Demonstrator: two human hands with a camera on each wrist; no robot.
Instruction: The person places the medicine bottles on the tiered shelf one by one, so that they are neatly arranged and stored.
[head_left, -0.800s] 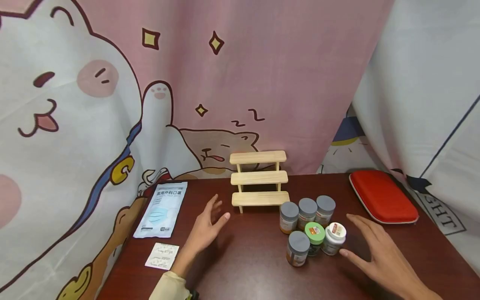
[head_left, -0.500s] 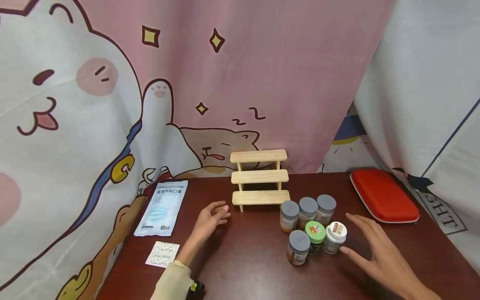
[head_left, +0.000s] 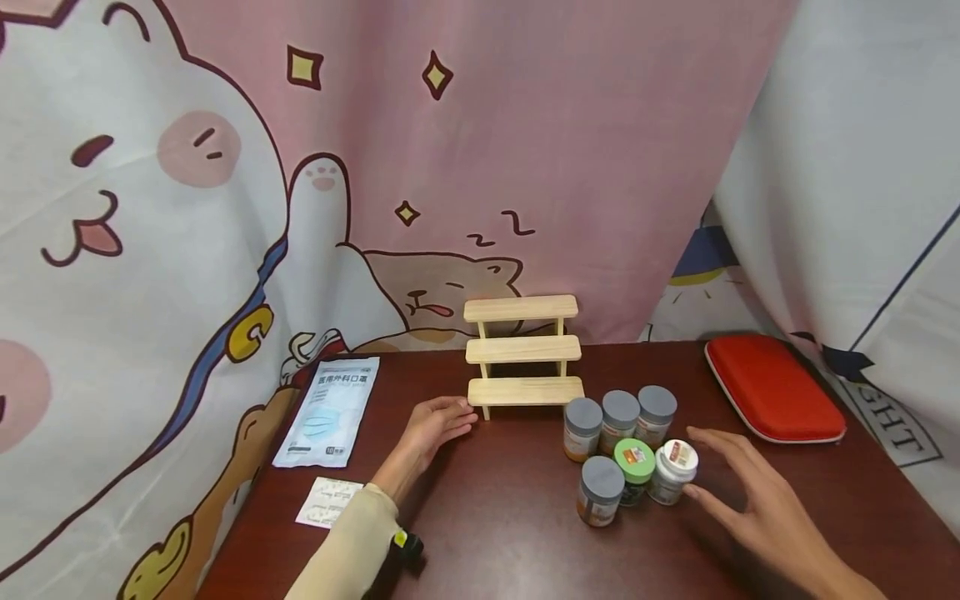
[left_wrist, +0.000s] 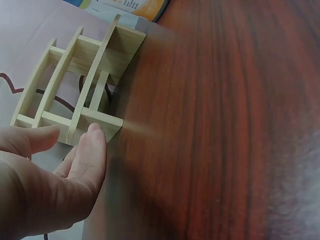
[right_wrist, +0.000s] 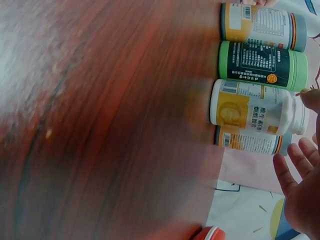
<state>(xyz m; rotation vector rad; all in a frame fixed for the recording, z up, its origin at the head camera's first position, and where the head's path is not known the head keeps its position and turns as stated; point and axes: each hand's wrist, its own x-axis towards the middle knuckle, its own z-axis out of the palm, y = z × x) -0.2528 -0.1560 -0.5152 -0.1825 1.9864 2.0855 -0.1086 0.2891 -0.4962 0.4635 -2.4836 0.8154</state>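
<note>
A three-tier wooden display stand (head_left: 523, 390) stands at the back of the dark table. At its lower left end is my left hand (head_left: 433, 427), fingers extended. In the left wrist view, the fingertips (left_wrist: 95, 131) lie at the end of the lowest shelf; firm contact cannot be told. My right hand (head_left: 765, 510) is spread just right of a white bottle (head_left: 667, 486), thumb and fingers apart, holding nothing. The bottle has a white cap and a yellow label in the right wrist view. Against it stands a green-lidded jar (head_left: 634, 463), with several grey-lidded jars (head_left: 601, 487) grouped around.
A red zip case (head_left: 776, 387) lies at the back right. On the left are a face mask packet (head_left: 327, 412) and a small white sachet sheet (head_left: 328, 502). A cartoon-printed curtain (head_left: 600, 167) hangs behind the table.
My left hand has moved right and slightly forward to the stand's lower left end, its fingers coming closer together. My right hand stays beside the white bottle. The stand and jars keep their places.
</note>
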